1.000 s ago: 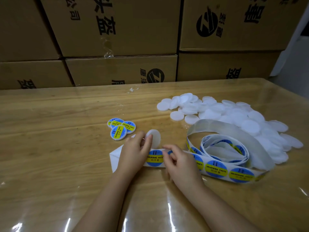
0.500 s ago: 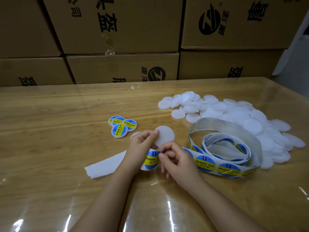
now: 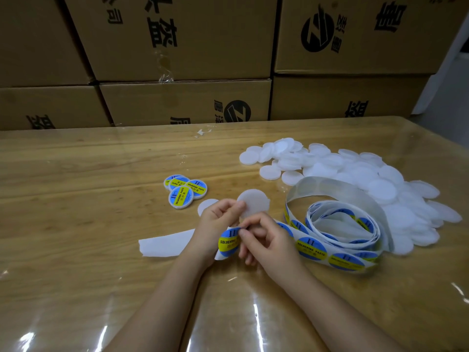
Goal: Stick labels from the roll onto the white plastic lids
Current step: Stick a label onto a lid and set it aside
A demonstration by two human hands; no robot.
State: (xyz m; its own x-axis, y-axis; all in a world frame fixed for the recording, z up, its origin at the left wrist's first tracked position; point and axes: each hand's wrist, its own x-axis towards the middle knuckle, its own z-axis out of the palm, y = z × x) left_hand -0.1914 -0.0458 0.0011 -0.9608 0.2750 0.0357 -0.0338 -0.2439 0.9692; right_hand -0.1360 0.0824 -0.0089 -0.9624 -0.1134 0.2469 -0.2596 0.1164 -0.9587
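your left hand (image 3: 218, 219) pinching a blank round white plastic lid (image 3: 253, 207), your right hand (image 3: 266, 240) fingers pinching a blue-yellow round label (image 3: 228, 242) at the label roll strip's (image 3: 337, 240) end

On the table (image 3: 76, 174) I log the heap of unlabelled lids (image 3: 355, 174) at far right, with the label roll (image 3: 342, 224) lying loose just in front of it. Labelled lids (image 3: 185, 191) overlap in a cluster left of centre. Between cluster and roll, my view has the left hand (image 3: 218, 219) holding one lid (image 3: 253, 204) just behind the right hand (image 3: 266, 237), which pinches a label (image 3: 228, 242). The backing strip (image 3: 165, 243) trails left, and stacked boxes (image 3: 177, 34) stand behind the far edge.
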